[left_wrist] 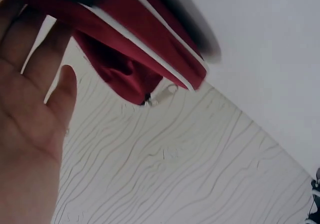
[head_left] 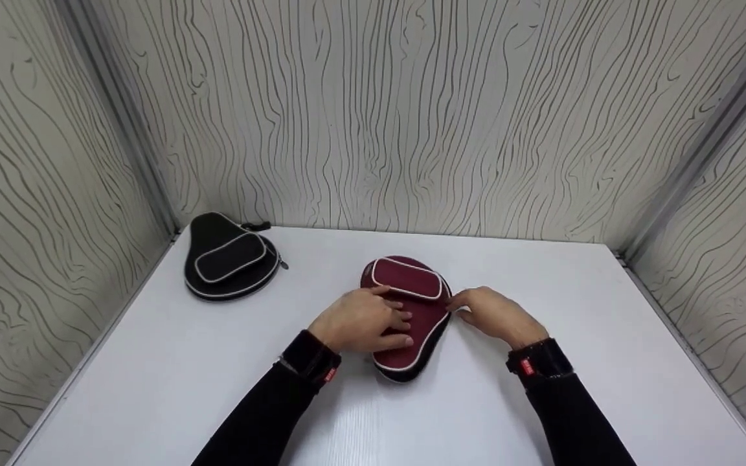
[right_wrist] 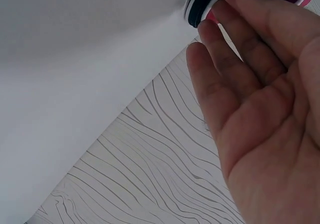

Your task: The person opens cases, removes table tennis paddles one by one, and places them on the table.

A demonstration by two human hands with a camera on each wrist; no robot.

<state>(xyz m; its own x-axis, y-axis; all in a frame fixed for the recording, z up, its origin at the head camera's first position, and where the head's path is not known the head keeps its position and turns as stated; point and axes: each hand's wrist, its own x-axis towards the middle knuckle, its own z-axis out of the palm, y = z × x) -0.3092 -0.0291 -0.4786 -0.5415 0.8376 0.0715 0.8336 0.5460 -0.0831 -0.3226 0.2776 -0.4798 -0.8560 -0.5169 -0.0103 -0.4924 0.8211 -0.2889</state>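
A dark red table tennis paddle case (head_left: 405, 330) with white piping and a front pocket lies on the white table, its narrow end toward me. My left hand (head_left: 363, 318) rests on its face with fingers spread. In the left wrist view those fingers reach the red cloth (left_wrist: 145, 44), and a small zipper pull (left_wrist: 164, 94) hangs at the pocket. At the case's right edge, my right hand (head_left: 496, 314) pinches with thumb and index finger. The right wrist view shows this pinch beside the dark side band (right_wrist: 202, 6); the exact bit between the fingertips is hidden.
A black paddle case (head_left: 208, 243) with pale piping lies at the table's back left, a zipper pull at its right side. Wood-patterned panels (head_left: 373, 116) enclose the white table (head_left: 574, 310) at the back and both sides.
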